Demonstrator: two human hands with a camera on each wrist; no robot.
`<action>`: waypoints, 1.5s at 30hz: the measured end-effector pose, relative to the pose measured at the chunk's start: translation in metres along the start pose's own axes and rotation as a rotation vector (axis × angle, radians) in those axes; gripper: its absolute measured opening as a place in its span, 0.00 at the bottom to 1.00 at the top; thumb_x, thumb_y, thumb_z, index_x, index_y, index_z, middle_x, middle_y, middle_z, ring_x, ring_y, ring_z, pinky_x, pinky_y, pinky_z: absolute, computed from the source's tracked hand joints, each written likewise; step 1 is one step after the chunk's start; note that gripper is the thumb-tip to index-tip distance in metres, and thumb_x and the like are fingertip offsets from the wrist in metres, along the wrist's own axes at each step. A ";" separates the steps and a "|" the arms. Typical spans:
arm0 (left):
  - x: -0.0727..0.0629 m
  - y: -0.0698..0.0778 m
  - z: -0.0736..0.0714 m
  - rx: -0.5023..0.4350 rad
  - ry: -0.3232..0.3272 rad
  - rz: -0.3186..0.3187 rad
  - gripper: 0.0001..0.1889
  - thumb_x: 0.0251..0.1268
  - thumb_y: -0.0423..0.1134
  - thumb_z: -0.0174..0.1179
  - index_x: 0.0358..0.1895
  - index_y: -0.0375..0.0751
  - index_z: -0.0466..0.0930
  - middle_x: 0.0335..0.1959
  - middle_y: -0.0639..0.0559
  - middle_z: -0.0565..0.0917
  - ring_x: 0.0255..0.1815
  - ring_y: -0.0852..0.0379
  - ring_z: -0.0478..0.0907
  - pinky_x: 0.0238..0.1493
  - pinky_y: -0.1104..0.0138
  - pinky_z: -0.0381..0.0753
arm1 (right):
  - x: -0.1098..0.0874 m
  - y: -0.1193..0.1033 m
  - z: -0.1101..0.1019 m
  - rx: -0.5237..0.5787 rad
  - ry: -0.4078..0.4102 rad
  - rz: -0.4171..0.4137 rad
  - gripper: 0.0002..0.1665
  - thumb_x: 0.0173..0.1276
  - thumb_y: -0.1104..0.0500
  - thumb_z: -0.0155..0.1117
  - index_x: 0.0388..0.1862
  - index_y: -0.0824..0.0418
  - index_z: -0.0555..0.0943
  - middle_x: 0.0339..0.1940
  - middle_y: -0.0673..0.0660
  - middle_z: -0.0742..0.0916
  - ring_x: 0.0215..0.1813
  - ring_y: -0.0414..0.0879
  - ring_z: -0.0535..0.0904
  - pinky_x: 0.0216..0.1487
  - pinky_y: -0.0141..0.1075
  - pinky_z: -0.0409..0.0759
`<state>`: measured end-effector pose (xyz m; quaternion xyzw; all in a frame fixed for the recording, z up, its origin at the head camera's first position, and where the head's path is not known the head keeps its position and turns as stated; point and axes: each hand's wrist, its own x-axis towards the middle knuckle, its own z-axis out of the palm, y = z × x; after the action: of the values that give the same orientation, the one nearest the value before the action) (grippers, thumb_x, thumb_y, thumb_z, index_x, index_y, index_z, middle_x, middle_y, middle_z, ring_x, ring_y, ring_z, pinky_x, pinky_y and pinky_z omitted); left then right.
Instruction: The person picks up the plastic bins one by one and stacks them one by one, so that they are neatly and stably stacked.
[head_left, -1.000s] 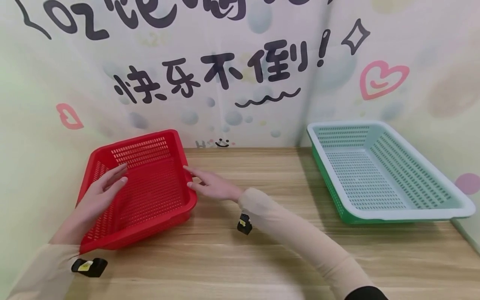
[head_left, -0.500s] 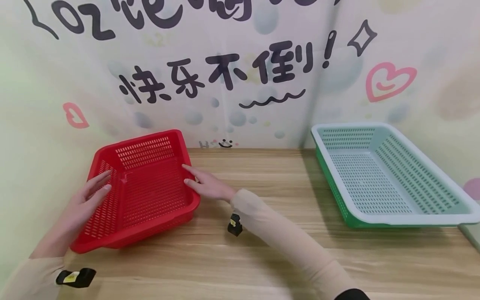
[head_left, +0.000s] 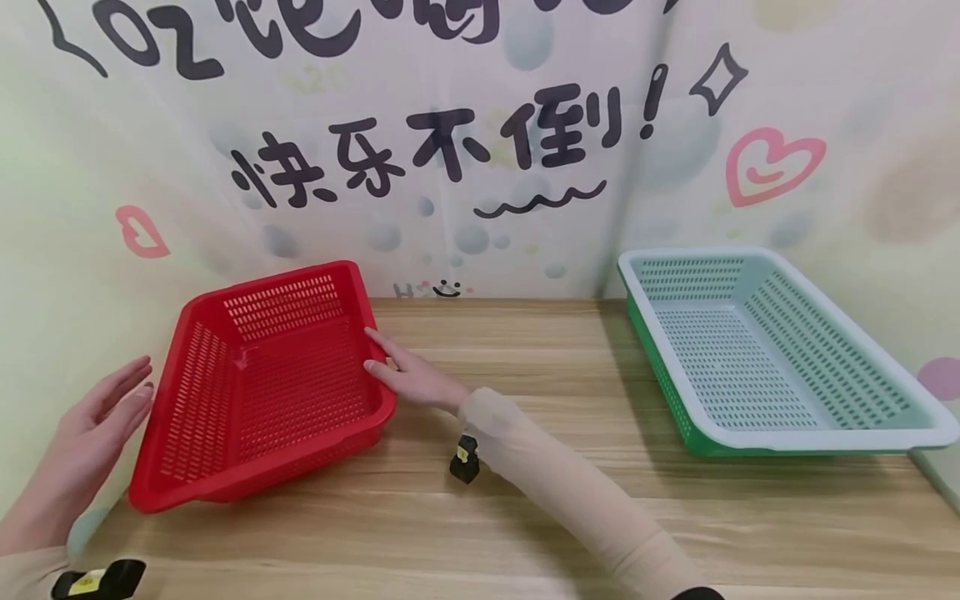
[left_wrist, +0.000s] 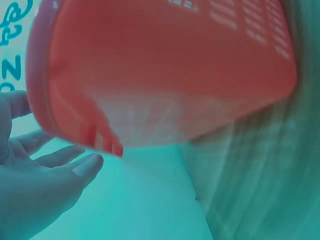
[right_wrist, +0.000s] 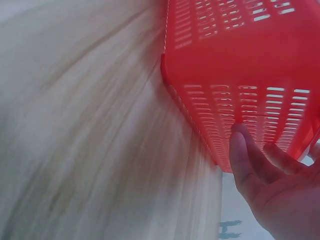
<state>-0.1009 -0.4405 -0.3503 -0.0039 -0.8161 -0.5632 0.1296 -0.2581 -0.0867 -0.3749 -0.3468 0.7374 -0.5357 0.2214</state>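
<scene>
**Two spread hands flank a red basket near the bench's back left corner**

The red basket (head_left: 300, 387) sits on the wooden bench (head_left: 360, 542), towards its back left corner, turned at a slant to the back edge. Its sides are slotted.

The left hand (head_left: 86, 450) is just outside the basket's left rim, near the bench's left edge. Its grip is wide, the thumb apart from the fingers, with nothing held; whether a fingertip touches the rim cannot be told. The right hand (head_left: 412, 375) is at the right side, fingertips and thumb tip reaching the rim, fingers nearly straight and not wrapped round it. How firmly it touches cannot be told.

A pale-and-green basket (head_left: 738, 358) stands well apart, by the bench's right edge, its long side running from back to front. Beige sleeves (head_left: 562, 492) cover both forearms. Along the back edge hangs a printed backdrop (head_left: 420, 237) with dark characters and pink hearts.
</scene>
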 end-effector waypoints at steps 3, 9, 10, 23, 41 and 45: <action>-0.001 -0.009 -0.005 -0.096 -0.008 -0.005 0.29 0.78 0.34 0.43 0.77 0.49 0.49 0.73 0.60 0.56 0.55 0.81 0.66 0.51 0.86 0.66 | -0.002 0.000 0.000 0.011 0.005 -0.001 0.38 0.77 0.49 0.49 0.80 0.47 0.48 0.66 0.58 0.73 0.53 0.44 0.82 0.57 0.31 0.74; 0.000 -0.024 -0.012 -0.144 -0.149 -0.030 0.28 0.80 0.37 0.37 0.78 0.50 0.45 0.64 0.66 0.63 0.51 0.81 0.71 0.44 0.85 0.72 | -0.003 -0.001 0.000 0.017 0.002 0.000 0.37 0.77 0.49 0.49 0.79 0.46 0.48 0.68 0.57 0.72 0.55 0.43 0.80 0.57 0.31 0.74; 0.000 -0.027 -0.012 -0.126 -0.175 -0.041 0.28 0.80 0.37 0.37 0.78 0.53 0.45 0.61 0.69 0.65 0.50 0.80 0.72 0.42 0.83 0.74 | -0.003 0.000 0.000 0.020 0.002 0.001 0.37 0.77 0.49 0.50 0.79 0.46 0.48 0.68 0.58 0.72 0.55 0.44 0.80 0.57 0.31 0.74; 0.004 -0.032 -0.004 -0.325 -0.269 -0.082 0.28 0.81 0.36 0.34 0.77 0.63 0.46 0.50 0.67 0.78 0.41 0.63 0.82 0.35 0.69 0.83 | -0.004 0.004 -0.002 0.059 0.001 -0.009 0.39 0.78 0.50 0.48 0.80 0.47 0.44 0.67 0.61 0.71 0.53 0.51 0.82 0.55 0.31 0.76; 0.015 -0.026 0.024 -0.464 -0.275 -0.086 0.28 0.80 0.35 0.36 0.78 0.60 0.46 0.50 0.60 0.80 0.42 0.58 0.83 0.35 0.63 0.85 | -0.019 0.017 -0.022 0.086 0.114 -0.028 0.40 0.74 0.51 0.55 0.79 0.47 0.49 0.72 0.54 0.65 0.59 0.53 0.75 0.56 0.39 0.76; 0.015 -0.025 0.031 -0.513 -0.284 -0.057 0.28 0.79 0.32 0.36 0.77 0.58 0.49 0.52 0.60 0.81 0.44 0.58 0.83 0.37 0.63 0.84 | -0.023 0.021 -0.028 0.129 0.114 -0.021 0.41 0.73 0.53 0.56 0.79 0.44 0.49 0.72 0.55 0.64 0.59 0.56 0.75 0.51 0.41 0.80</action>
<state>-0.1257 -0.4230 -0.3803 -0.0926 -0.6567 -0.7484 -0.0069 -0.2680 -0.0484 -0.3863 -0.3081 0.7091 -0.6034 0.1954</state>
